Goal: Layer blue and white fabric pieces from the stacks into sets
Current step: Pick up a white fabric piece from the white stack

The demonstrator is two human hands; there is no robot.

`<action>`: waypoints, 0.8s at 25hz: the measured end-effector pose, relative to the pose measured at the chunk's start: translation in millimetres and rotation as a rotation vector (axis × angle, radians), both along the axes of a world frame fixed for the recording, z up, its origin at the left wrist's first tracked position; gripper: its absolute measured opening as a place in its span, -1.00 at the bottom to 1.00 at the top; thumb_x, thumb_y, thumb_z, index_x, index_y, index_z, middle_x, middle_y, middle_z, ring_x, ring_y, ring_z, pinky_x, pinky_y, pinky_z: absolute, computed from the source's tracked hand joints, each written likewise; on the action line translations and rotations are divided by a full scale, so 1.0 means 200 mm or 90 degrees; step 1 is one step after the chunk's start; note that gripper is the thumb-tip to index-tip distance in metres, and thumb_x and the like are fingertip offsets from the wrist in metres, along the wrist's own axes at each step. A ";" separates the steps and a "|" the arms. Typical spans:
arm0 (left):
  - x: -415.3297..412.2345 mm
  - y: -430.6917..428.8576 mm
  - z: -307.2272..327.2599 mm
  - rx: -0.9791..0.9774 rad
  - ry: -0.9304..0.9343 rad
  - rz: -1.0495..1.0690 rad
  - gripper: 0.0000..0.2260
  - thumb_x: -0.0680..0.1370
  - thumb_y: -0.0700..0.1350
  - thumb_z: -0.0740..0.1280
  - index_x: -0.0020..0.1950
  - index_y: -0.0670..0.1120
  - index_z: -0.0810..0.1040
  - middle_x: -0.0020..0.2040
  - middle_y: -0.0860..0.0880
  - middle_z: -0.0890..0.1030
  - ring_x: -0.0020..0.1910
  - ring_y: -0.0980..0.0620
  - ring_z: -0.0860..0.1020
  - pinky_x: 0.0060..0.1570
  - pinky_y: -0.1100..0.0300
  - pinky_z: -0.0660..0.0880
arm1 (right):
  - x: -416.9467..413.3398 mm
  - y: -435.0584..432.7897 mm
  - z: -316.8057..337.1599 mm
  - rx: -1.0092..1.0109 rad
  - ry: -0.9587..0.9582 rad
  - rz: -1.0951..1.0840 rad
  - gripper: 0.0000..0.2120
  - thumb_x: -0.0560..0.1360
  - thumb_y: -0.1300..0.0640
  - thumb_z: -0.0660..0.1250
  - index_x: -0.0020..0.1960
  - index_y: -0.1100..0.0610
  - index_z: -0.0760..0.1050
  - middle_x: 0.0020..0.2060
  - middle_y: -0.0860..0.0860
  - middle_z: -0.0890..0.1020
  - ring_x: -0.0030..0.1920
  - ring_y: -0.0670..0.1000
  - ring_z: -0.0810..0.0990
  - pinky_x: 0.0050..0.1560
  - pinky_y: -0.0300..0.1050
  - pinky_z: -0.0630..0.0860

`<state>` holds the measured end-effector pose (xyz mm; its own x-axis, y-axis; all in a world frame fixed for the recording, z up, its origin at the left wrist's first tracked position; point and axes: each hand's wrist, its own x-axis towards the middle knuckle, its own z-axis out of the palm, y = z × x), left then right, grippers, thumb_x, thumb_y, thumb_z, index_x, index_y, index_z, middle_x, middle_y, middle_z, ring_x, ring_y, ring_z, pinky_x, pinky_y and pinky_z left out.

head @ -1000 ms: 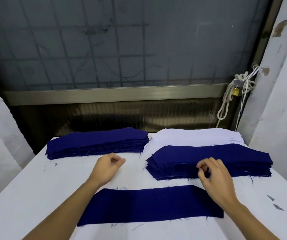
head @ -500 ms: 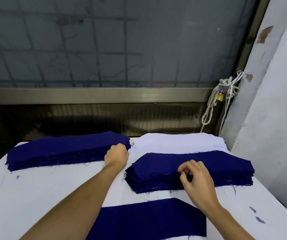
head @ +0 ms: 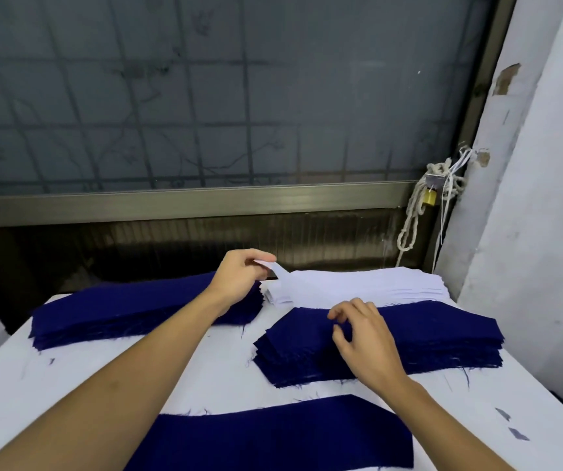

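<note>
One blue piece [head: 273, 433] lies laid out nearest the person; left hand [head: 239, 283] pinches a white piece [head: 278, 270] off the white stack [head: 375, 287] beyond it, right hand [head: 365, 338] loosely curled, empty; full stacks remain.

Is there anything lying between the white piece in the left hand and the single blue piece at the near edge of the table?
The near blue stack lies on that path, with the right hand over it; the white piece must pass above them.
</note>
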<state>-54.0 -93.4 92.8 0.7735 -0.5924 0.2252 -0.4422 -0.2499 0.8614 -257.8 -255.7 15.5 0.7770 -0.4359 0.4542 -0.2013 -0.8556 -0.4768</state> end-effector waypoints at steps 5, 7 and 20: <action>-0.10 0.00 0.15 0.072 -0.325 -0.019 -0.71 0.58 -0.34 0.32 0.16 -0.04 0.70 0.05 0.10 0.62 0.01 0.17 0.59 0.05 0.38 0.52 | 0.14 0.05 0.09 0.007 0.001 -0.019 -0.65 0.58 -0.06 0.37 0.34 -0.14 0.41 0.31 -0.21 0.45 0.28 -0.17 0.41 0.25 -0.23 0.45; -0.14 0.00 0.22 0.027 -0.363 -0.004 -0.82 0.57 -0.25 0.38 0.07 -0.02 0.72 -0.03 0.16 0.64 -0.05 0.22 0.60 0.00 0.43 0.49 | 0.19 0.09 0.14 0.059 -0.021 -0.017 -0.56 0.57 -0.10 0.39 0.39 -0.12 0.37 0.35 -0.19 0.45 0.33 -0.13 0.42 0.27 -0.17 0.46; -0.22 0.28 0.42 -0.043 -0.260 -0.059 -0.75 0.48 0.14 0.51 -0.27 0.01 0.62 -0.33 0.08 0.62 -0.33 0.11 0.52 -0.28 0.30 0.43 | 0.31 0.17 0.47 0.465 -0.146 0.211 -0.44 0.58 -0.03 0.21 0.53 -0.33 0.18 0.50 -0.25 0.26 0.47 -0.15 0.23 0.40 -0.06 0.22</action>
